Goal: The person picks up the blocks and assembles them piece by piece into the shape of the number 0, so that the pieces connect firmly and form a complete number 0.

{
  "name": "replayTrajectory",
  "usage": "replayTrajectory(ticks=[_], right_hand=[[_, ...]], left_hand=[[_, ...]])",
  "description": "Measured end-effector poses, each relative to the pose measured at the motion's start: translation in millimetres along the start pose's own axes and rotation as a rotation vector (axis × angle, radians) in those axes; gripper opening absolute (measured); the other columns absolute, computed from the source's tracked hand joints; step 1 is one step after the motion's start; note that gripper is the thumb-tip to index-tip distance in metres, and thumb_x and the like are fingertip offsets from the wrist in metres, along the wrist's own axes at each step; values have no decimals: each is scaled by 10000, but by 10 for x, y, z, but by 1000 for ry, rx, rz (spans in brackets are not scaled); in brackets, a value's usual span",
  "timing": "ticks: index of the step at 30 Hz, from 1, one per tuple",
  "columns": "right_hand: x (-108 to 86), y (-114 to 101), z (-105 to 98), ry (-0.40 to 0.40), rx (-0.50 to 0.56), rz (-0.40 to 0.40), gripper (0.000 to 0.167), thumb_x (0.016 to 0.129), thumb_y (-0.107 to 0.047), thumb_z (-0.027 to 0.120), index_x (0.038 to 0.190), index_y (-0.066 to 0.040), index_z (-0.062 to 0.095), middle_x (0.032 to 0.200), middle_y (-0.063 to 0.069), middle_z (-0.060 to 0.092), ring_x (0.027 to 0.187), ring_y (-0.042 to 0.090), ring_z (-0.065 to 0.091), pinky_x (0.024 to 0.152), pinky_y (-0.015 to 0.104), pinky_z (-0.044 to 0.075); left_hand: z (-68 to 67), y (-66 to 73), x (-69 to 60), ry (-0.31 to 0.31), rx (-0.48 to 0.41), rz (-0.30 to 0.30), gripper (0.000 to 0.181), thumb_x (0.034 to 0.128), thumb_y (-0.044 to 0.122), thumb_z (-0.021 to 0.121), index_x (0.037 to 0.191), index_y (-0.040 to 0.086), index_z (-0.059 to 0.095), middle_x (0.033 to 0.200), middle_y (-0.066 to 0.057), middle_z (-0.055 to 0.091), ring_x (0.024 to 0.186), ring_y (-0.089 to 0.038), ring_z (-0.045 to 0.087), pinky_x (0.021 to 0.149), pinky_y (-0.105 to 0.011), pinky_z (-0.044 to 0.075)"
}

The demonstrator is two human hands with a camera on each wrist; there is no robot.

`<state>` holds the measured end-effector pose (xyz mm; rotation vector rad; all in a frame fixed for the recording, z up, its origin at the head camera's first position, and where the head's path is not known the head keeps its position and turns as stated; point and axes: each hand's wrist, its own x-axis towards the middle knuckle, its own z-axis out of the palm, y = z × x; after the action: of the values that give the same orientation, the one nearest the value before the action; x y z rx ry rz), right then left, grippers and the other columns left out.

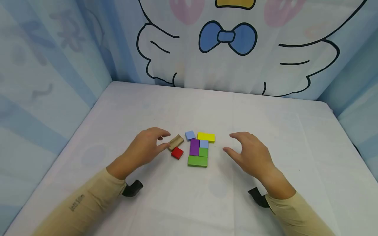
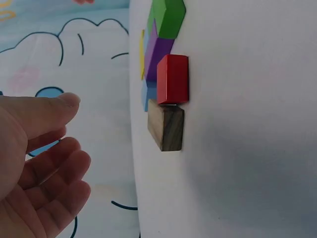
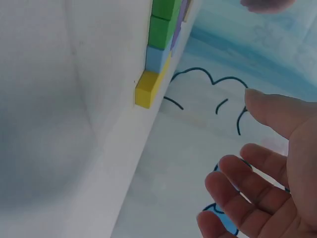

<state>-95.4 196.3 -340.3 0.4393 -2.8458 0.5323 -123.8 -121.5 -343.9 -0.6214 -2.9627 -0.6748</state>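
The left hand (image 1: 146, 146), thumb and fingers parted and empty, hovers beside a wooden block (image 1: 176, 142) and a red block (image 1: 177, 153) in the head view. Across the tabletop (image 1: 165, 203), the right hand (image 1: 251, 154) is likewise spread and empty. Between them lie a long green block (image 1: 197, 161), purple block (image 1: 194, 147), small green block (image 1: 203, 152), small blue block (image 1: 204, 144), yellow block (image 1: 206, 137) and angled blue block (image 1: 190, 135). The left wrist view shows the left hand apart from the wooden block; the right wrist view shows the right hand well apart from the yellow block.
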Motion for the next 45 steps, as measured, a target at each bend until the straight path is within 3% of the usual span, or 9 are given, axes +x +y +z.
replayTrajectory(ticks=[6, 14, 20, 27, 34, 45], right_hand=[[18, -74, 111, 6, 53, -51, 413, 847, -221, 811, 1175, -4, 682, 1155, 148, 685, 1094, 335, 631, 851, 482, 542], [47, -167, 249, -74, 104, -81, 396, 847, -222, 807, 1162, -16, 686, 1149, 114, 688, 1036, 293, 648, 838, 453, 538], [66, -238, 331, -126, 129, -92, 389, 853, -208, 797, 1176, -22, 687, 1154, 109, 685, 1021, 276, 647, 836, 440, 539], [90, -310, 369, -239, 123, -96, 388, 881, -222, 775, 1200, -28, 671, 1175, 117, 674, 1016, 271, 638, 854, 430, 536], [118, -327, 405, -293, 142, -107, 363, 879, -207, 779, 1174, -25, 669, 1136, 93, 676, 999, 249, 635, 863, 418, 526], [124, -355, 435, -388, 150, -98, 253, 891, -156, 761, 1112, -50, 700, 1054, 47, 694, 1005, 244, 630, 896, 428, 505]], left_hand=[[99, 18, -22, -68, -73, -18, 302, 861, 144, 806, 1123, 22, 720, 1036, -76, 701, 906, -208, 656, 760, -332, 544], [241, 26, -37, -129, -160, -62, 299, 866, 167, 805, 1120, 37, 714, 1010, -34, 696, 917, -179, 633, 789, -331, 528], [332, 23, -41, -114, -171, -35, 308, 849, 167, 821, 1103, 30, 715, 944, -22, 681, 870, -165, 608, 773, -322, 521], [411, 43, -31, -116, -187, -90, 319, 846, 160, 824, 1114, 36, 703, 916, -14, 646, 846, -174, 572, 756, -306, 507], [433, 51, 0, -88, -193, -89, 353, 834, 152, 832, 1128, 14, 693, 960, -43, 671, 859, -183, 598, 774, -329, 518], [493, 95, 7, -99, -154, -132, 315, 823, 145, 841, 1081, 39, 694, 928, -19, 655, 833, -163, 586, 768, -328, 519]])
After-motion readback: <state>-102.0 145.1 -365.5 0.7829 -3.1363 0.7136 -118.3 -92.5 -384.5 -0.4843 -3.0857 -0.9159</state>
